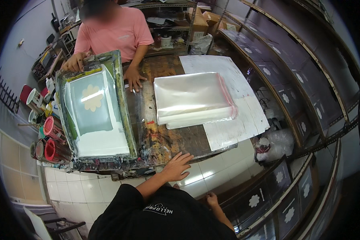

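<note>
My left hand (176, 167) rests at the near edge of the stained wooden worktable (164, 138), its fingers spread and holding nothing. Low beside my body is my right hand (212, 199), fingers curled in, with nothing visible in it. On the table's left lies a screen printing frame (129, 132) with a pale flower shape in its mesh; it looks tilted, its far end raised. A stack of clear plastic bags (192, 98) with a pinkish strip along the right side lies right of it, partly over a large white sheet (240, 128).
Across the table, a person in a pink shirt (116, 34) has one hand (74, 62) on the frame's far edge and the other (134, 78) flat on the table. Paint cans (54, 150) crowd the left. Racks (286, 94) of dark flower-printed sheets stand right and behind.
</note>
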A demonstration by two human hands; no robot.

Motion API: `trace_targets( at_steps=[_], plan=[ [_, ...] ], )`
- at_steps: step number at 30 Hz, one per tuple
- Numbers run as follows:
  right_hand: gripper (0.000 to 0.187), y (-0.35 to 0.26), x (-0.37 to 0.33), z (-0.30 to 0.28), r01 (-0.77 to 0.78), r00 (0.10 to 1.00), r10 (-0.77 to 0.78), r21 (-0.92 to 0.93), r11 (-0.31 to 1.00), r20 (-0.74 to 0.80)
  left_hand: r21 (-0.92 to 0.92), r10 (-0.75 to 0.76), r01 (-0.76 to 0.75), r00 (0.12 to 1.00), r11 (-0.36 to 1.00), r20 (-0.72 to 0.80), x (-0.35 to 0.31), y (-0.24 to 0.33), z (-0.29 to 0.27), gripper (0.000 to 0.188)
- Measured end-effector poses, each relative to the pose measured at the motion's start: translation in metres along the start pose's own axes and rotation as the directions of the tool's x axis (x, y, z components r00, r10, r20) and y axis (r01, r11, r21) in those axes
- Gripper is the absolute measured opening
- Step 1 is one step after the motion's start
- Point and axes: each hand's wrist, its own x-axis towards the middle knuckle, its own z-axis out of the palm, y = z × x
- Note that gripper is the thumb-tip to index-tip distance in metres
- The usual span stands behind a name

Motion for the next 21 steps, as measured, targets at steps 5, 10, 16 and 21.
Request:
trace_targets(
  at_steps=[5,10,16,21],
  plan=[
    [0.037,-0.018,-0.038,0.009,-0.007,0.988,0.018,-0.070,0.998,0.154,-0.034,-0.026,0.027,1.000,0.999,0.015,-0.002,0.001,-0.002,0.032],
    [0.036,-0.045,-0.063,-0.016,-0.119,0.977,0.110,0.044,0.992,0.182,-0.018,-0.032,0.033,0.998,0.999,0.055,-0.001,0.002,-0.003,0.032],
    [0.034,-0.010,-0.028,-0.029,-0.099,0.995,0.100,-0.096,0.990,0.006,-0.038,-0.031,0.034,0.998,0.999,0.062,0.000,0.000,-0.002,0.032],
    [0.030,0.009,-0.007,-0.017,0.026,1.000,-0.026,-0.117,0.993,0.001,-0.206,-0.120,0.110,0.992,0.972,-0.039,0.000,-0.002,0.002,0.034]
  ],
)
